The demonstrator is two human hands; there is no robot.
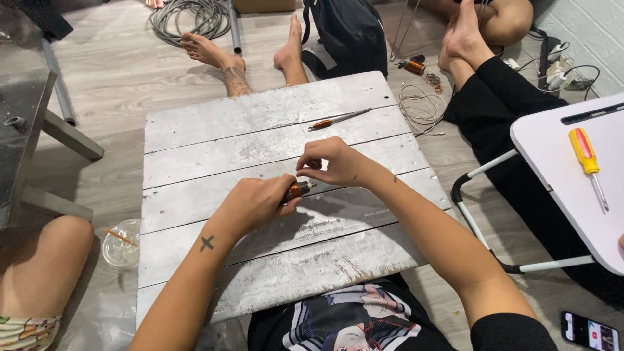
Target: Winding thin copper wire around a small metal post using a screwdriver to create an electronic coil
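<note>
The person sits at a low whitewashed wooden board (260, 162) and works on a small copper-wound coil (296, 190), which is above the middle of the board. The copper winding already covers the part of the coil that shows, so the winding seems well advanced. Far on the board lies a second copper-wound rod (338, 119), apparently set aside. The left hand (257, 203) is closed around the coil body, with the fingers wrapped tight. The right hand (335, 162) is curled, with the fingertips pinched together just above the coil tip. If a thin wire is between them, it is too fine to see.
</note>
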